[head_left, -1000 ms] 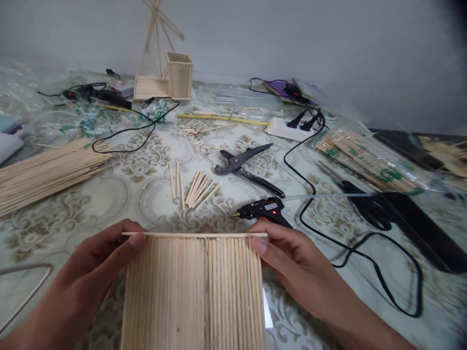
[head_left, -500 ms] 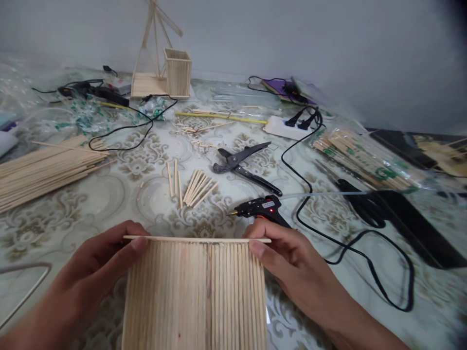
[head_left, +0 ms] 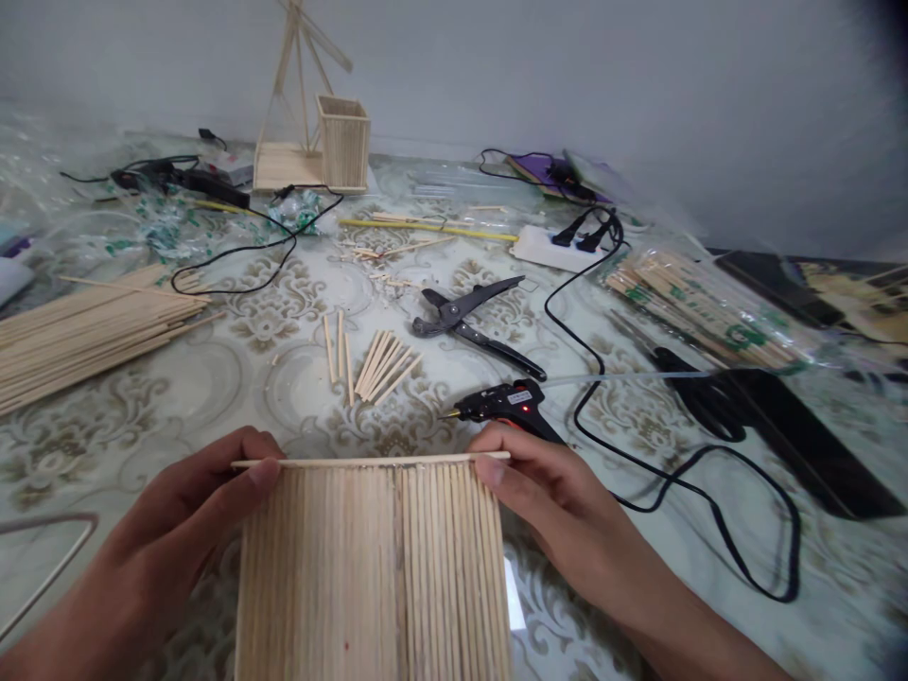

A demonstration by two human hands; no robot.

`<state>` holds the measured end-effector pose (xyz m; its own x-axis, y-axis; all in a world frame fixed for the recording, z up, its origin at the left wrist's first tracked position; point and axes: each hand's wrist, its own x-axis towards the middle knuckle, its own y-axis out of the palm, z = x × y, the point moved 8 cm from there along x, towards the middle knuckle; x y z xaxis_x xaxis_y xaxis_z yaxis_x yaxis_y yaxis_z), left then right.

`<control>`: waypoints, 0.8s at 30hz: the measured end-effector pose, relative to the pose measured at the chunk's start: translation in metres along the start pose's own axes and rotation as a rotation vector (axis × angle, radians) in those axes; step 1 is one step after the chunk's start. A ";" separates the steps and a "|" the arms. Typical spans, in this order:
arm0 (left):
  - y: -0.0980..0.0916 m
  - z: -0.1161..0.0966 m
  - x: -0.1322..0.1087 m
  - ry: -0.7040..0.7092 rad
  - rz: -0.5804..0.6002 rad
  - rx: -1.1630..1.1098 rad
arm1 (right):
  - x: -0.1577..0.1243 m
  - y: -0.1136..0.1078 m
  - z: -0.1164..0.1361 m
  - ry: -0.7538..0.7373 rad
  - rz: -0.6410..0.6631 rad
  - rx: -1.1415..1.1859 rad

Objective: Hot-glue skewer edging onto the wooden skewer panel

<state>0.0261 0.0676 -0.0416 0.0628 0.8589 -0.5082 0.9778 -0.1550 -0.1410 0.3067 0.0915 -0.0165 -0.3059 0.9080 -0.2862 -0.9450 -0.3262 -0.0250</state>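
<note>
A flat panel of glued bamboo sticks (head_left: 373, 567) lies on the patterned tablecloth in front of me. One thin stick (head_left: 369, 462) lies crosswise along the panel's far edge. My left hand (head_left: 177, 530) pinches the stick's left end, fingers closed on it. The stick's right end is pinched by my right hand (head_left: 560, 511) in the same way. A black hot glue gun (head_left: 507, 405) with a red light rests just beyond my right hand.
Black cutters (head_left: 472, 326), short cut sticks (head_left: 375, 359), a long stick bundle (head_left: 85, 331) at left, bagged sticks (head_left: 702, 307) at right, a white power strip (head_left: 550, 248) with black cables, and a stick-built model with a box (head_left: 319, 142) at the back.
The cross stick has slid slightly left along the panel's top edge, and my right hand has moved in with it. The view has shifted a little.
</note>
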 end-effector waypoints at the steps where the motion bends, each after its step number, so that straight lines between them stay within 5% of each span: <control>1: 0.000 -0.001 0.000 0.009 -0.002 0.002 | 0.000 0.000 0.001 -0.003 0.005 0.002; 11: -0.001 0.010 0.000 0.011 0.125 0.057 | -0.003 0.012 -0.003 0.048 0.140 -0.021; 24: 0.010 -0.004 -0.005 -0.017 0.049 0.031 | -0.005 0.013 -0.002 0.056 0.134 -0.096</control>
<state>0.0361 0.0638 -0.0376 0.1072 0.8413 -0.5298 0.9668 -0.2124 -0.1417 0.2961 0.0818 -0.0170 -0.4192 0.8395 -0.3457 -0.8798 -0.4696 -0.0733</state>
